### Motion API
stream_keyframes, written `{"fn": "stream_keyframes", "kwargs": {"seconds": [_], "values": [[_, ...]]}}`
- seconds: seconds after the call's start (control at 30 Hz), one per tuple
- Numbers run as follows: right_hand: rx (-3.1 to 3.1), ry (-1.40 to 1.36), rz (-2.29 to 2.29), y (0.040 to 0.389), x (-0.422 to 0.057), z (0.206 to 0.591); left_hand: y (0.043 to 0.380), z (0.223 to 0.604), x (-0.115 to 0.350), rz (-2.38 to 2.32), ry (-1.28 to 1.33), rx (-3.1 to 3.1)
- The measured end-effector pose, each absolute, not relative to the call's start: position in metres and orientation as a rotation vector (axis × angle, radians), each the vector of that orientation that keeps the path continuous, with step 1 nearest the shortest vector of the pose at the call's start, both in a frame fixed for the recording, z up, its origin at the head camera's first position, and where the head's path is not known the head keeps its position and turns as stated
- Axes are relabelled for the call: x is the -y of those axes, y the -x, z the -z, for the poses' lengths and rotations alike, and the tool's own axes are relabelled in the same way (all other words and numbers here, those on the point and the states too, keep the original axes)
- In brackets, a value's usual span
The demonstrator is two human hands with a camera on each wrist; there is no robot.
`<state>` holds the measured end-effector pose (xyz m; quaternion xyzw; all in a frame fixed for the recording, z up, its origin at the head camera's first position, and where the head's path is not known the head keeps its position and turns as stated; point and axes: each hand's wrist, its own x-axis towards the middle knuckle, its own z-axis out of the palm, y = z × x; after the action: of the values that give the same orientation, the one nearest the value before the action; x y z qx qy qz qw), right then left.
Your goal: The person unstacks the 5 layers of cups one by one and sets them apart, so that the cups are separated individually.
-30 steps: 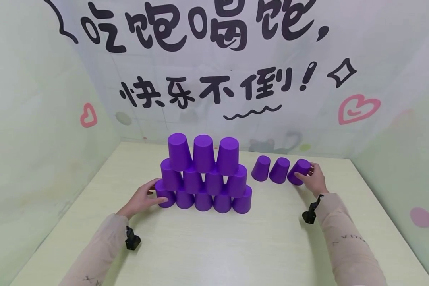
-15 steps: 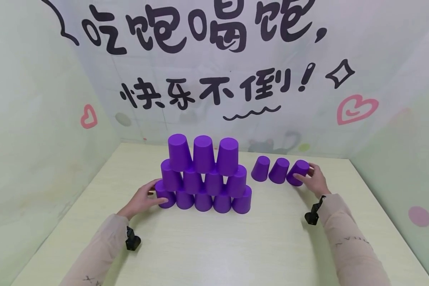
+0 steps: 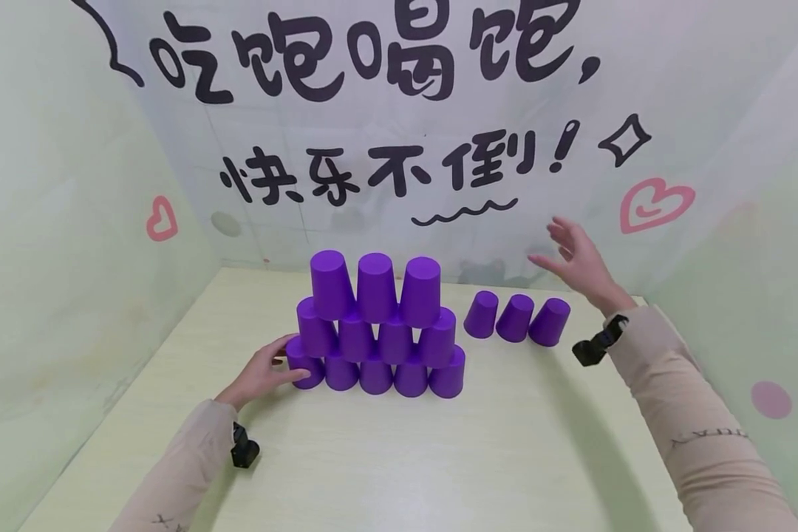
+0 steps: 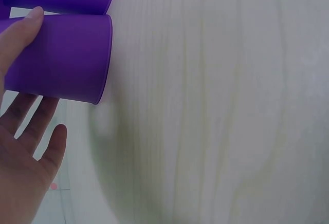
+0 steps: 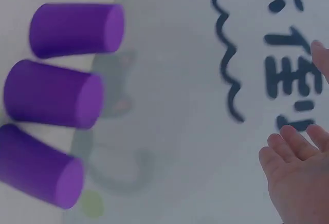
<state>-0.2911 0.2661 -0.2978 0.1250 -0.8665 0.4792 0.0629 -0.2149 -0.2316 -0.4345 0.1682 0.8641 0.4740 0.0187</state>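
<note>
From my end, I count fifteen purple cups (image 3: pixel 375 288), two hands (image 3: pixel 261 375), two wrist cameras (image 3: pixel 243 449) and two pink hearts (image 3: pixel 657 205).

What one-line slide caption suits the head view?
Left hand holds the bottom-left cup of a three-tier purple stack; right hand is raised near three other cups.

"Where could a hand pass?"

"Across the front of the table (image 3: pixel 399 458), between the two sleeves (image 3: pixel 698 421)."

"Between the stack (image 3: pixel 375 299) and the three loose cups (image 3: pixel 514 318)?"

"Only a narrow gap, and the wall (image 3: pixel 386 118) rises behind."

"From the left?"

"The left hand (image 3: pixel 261 375) blocks that side, wrapped round the end cup (image 4: pixel 67 54)."

"And above?"

"Free air over the loose cups, with the right hand (image 3: pixel 577 262) in it."
</note>
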Motion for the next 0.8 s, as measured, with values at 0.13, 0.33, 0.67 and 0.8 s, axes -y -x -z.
{"fn": "stream_keyframes", "kwargs": {"seconds": [0.13,0.33,0.67,0.8], "values": [[2.555,-0.586,-1.46,0.286,-0.229,0.267,0.22,0.444,0.236,-1.471,-0.521,-2.687],[2.564,-0.894,-1.49,0.273,-0.18,0.257,0.23,0.462,0.243,-1.44,-0.532,-2.721],[2.573,-1.156,-1.665,0.255,-0.13,0.292,0.227,0.46,0.243,-1.443,-0.521,-2.722],[2.539,-1.122,-1.713,0.256,-0.122,0.299,0.221,0.45,0.238,-1.461,-0.519,-2.709]]}}
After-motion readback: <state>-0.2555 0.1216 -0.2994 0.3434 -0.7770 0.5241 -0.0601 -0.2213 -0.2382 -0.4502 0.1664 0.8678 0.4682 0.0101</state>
